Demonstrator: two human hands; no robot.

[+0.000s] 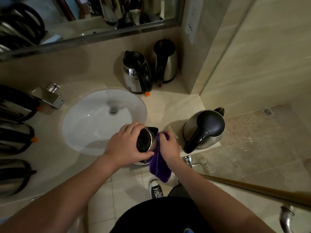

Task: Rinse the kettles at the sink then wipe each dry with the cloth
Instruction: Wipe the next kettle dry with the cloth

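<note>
Now | left hand [125, 145] grips kettle [145, 140] top | right hand [168, 147] presses cloth [159, 167] against its side

Left-side kettles [15, 106] cut off by the edge.

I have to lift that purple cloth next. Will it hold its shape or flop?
The cloth will probably flop: it hangs in loose folds below the right hand beside the kettle. It looks plush, so likely light and easy to pinch, though perhaps damp and heavier.
</note>
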